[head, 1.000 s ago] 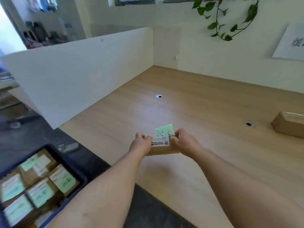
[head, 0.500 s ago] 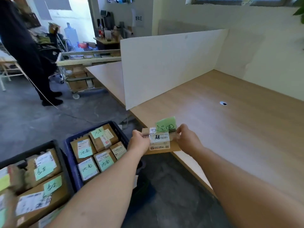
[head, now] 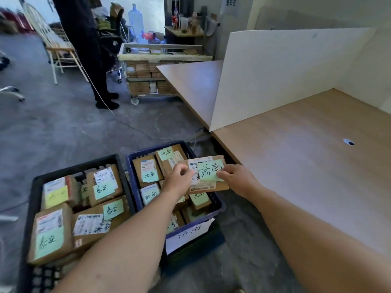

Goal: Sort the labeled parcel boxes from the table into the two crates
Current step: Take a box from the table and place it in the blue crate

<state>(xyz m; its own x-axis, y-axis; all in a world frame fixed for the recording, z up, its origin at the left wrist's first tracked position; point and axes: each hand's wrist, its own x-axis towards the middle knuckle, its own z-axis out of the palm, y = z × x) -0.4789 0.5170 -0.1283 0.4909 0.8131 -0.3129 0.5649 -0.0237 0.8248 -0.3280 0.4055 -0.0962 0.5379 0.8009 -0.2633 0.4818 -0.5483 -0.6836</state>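
Parcel box (head: 206, 185) is up in both hands, held above the table-side edge of the blue crate (head: 218, 203). The left hand (head: 179, 179) pinches its left edge, and the right hand (head: 235, 178) pinches the right edge over the green note (head: 211, 170). That note matches the writing on the boxes below, so blue looks like the right home. The black crate (head: 74, 166) sits just beside it with different labels, and a drift left would mis-sort the box. Blue is already packed, so a careless release could leave the box tipped on the rim or sliding to the floor. A dragging thumb could also peel the note. The table (head: 296, 166) beyond poses no trouble.
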